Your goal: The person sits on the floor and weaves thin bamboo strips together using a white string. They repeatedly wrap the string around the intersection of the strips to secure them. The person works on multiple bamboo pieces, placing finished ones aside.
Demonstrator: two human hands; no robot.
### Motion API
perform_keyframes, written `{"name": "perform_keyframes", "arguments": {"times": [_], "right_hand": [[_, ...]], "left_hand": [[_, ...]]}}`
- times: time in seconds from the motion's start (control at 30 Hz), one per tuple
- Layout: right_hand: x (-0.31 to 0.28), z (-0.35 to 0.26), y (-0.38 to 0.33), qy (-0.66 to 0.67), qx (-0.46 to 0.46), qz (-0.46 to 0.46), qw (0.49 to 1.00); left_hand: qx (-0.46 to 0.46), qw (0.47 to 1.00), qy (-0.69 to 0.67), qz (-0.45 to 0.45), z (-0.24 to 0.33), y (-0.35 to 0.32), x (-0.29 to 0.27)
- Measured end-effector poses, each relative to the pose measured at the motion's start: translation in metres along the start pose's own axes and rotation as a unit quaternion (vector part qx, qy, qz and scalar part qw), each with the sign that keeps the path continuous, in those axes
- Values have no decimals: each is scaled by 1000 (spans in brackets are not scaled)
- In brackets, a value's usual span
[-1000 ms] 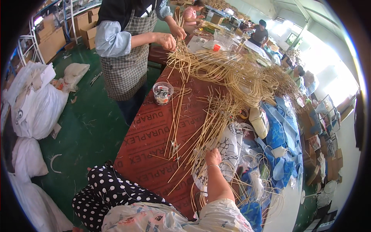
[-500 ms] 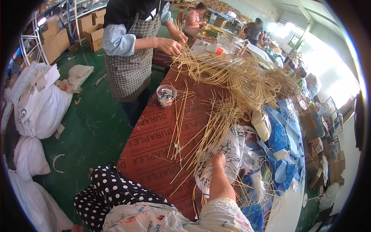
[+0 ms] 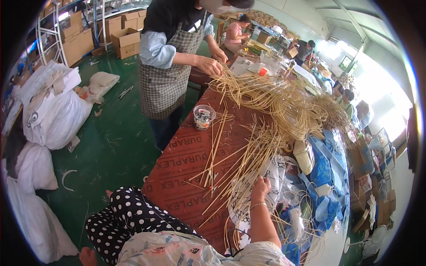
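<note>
- The right hand (image 3: 261, 185) reaches out over the table (image 3: 177, 164), its grip closed around the near ends of thin pale reed sticks (image 3: 239, 164).
- From the grip, the reed sticks fan away up the table toward a larger tangled heap of reeds (image 3: 288, 102).
- Just beyond the grip to the right lies crumpled white and blue plastic wrapping (image 3: 324, 177).
- Well ahead and left of the grip stands a small clear cup (image 3: 204, 117) of odds and ends.
- Far past the grip, a co-worker's hand (image 3: 211, 66), belonging to a person in a checked apron, handles the heap's far end.
- The left hand is out of sight.
</note>
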State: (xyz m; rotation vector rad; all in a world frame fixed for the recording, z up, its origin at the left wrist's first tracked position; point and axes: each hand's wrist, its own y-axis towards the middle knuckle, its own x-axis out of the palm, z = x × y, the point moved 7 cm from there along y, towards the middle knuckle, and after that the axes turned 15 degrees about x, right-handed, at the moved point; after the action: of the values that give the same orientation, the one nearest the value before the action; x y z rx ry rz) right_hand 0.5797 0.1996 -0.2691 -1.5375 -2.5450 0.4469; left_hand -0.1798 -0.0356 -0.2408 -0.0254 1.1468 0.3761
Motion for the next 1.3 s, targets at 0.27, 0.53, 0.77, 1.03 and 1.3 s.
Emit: {"name": "perform_keyframes", "arguments": {"times": [0.27,0.53,0.77,1.03,1.3], "right_hand": [[38,-107,-119,79,-198,-117,970],[116,-138,-327,-35,-531,-418,736],[162,-76,-431,-12,-442,-677,589],[164,-54,-464,-23,-414,-721,555],[171,-57,-494,-53,-397,-754,521]], "left_hand": [[44,996,-61,41,64,32,-25],[138,956,-241,91,176,89,-85],[255,783,-558,102,252,162,-157],[274,641,-700,155,282,146,-178],[287,640,-627,340,273,128,-203]]}}
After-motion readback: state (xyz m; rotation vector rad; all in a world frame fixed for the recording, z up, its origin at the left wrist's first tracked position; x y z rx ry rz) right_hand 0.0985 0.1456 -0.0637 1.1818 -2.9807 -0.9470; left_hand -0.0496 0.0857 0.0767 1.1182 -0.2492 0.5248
